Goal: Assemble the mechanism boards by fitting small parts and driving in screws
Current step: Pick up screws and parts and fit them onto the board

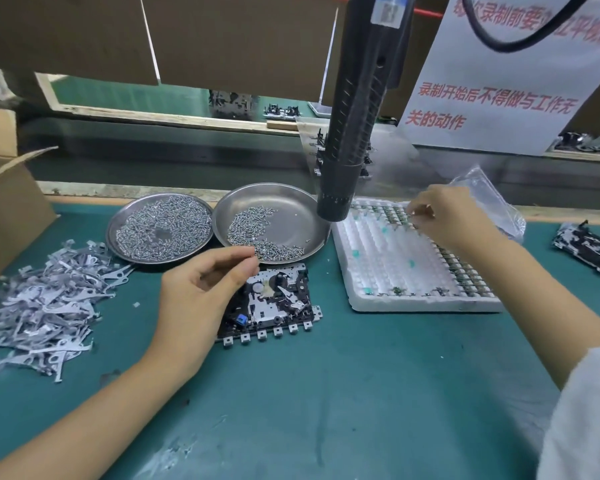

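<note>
The mechanism board [278, 303] lies flat on the green desk [326, 393], just in front of two steel dishes of screws and beside a white foam tray [378, 265] of small parts. The left hand [201, 292] hovers over the board's left edge with thumb and forefinger pressed together at the near rim of the right-hand dish [291, 209]; it seems to pinch a screw, though the screw itself is too small to make out. The right hand [447, 216] reaches over the far end of the foam tray, fingers curled and closed on something small there; what exactly it holds cannot be told.

The main risk is a dropped piece. A screw slipping from the left hand's pinch would likely fall into the open works of the board, among its levers and gears, where it could jam the mechanism or go unnoticed. A part lifted carelessly from the tray could snag its neighbours and spill them. The electric screwdriver [354, 116] hangs just above the tray's far corner and the dish rim, so a right hand drawn back quickly could knock it swinging. The heap of stamped metal levers [45, 306] at the left lies loose, near the forearm, and is easily swept about.
</note>
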